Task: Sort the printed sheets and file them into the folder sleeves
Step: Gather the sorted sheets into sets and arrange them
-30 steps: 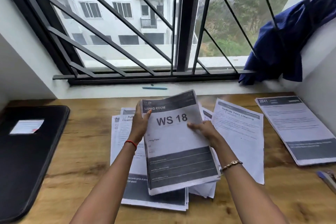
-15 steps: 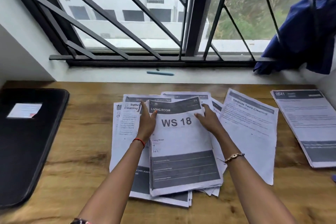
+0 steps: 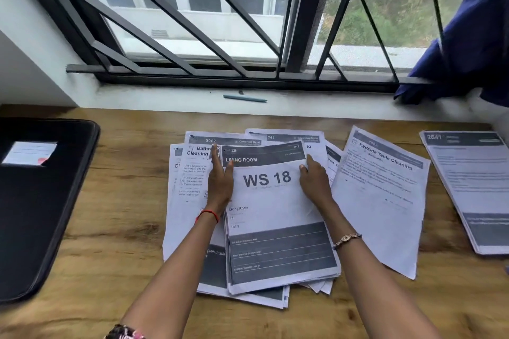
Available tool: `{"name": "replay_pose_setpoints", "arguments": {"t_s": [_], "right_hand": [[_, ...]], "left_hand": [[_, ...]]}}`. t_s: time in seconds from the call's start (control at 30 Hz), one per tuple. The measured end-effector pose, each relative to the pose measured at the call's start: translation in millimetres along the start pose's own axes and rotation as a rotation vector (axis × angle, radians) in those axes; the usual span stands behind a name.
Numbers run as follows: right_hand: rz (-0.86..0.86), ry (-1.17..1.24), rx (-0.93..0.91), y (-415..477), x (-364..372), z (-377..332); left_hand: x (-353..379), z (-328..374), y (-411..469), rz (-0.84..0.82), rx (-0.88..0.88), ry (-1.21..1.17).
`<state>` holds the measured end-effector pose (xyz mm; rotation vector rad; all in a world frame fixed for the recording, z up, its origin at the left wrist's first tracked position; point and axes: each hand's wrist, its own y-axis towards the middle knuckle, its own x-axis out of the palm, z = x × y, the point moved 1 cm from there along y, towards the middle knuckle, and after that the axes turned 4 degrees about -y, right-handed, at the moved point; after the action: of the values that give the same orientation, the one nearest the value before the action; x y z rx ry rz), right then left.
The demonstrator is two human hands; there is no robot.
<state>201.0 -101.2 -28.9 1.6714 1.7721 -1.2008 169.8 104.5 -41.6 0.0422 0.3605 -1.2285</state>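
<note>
A bundle of printed sheets topped by the "WS 18 / LIVING ROOM" page (image 3: 275, 217) lies flat on a spread pile of other printed sheets (image 3: 187, 201) in the middle of the wooden desk (image 3: 115, 228). My left hand (image 3: 220, 184) rests with straight fingers along the bundle's left edge. At the bundle's upper right edge my right hand (image 3: 314, 181) touches it with its fingers lying loosely on the paper. A black folder (image 3: 33, 206) lies closed at the desk's left.
A "Bedside Table Cleaning" sheet (image 3: 382, 201) lies right of the pile, and a separate stack headed 2641 (image 3: 473, 190) sits at the far right. A teal pen (image 3: 245, 98) lies on the windowsill. Blue cloth (image 3: 468, 49) hangs over the window bars at right.
The WS 18 bundle, held up off the desk a second ago, has been lowered flat onto the pile. Both hands have let go of it and now lie at its edges.
</note>
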Motion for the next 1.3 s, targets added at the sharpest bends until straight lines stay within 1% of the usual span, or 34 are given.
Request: {"name": "replay_pose_setpoints", "arguments": {"t_s": [0.13,0.3,0.57,0.7,0.87,1.03,1.3], "right_hand": [[0.074,-0.018,-0.001,-1.8,5.7,0.5],[0.089,-0.037,0.014,-4.0,10.7,0.3],[0.120,-0.051,0.046,-5.6,12.4,0.4],[0.137,-0.058,0.039,-6.3,12.8,0.4],[0.147,-0.078,0.034,-7.8,11.2,-0.5],[0.158,-0.054,0.035,-7.8,10.3,1.0],[0.218,0.050,0.038,-7.8,13.5,3.9]], "left_hand": [[1.1,-3.7,0.1,0.013,0.021,0.015],[0.7,-3.3,-0.7,0.024,0.052,0.081],[-0.8,-5.7,0.9,0.026,0.123,0.043],[-4.7,-2.1,3.2,0.019,0.089,-0.073],[-9.4,-2.0,14.5,-0.026,0.037,-0.094],[-6.8,-5.9,14.2,0.036,0.027,-0.060],[-3.7,-13.5,17.3,0.078,0.007,-0.069]]}}
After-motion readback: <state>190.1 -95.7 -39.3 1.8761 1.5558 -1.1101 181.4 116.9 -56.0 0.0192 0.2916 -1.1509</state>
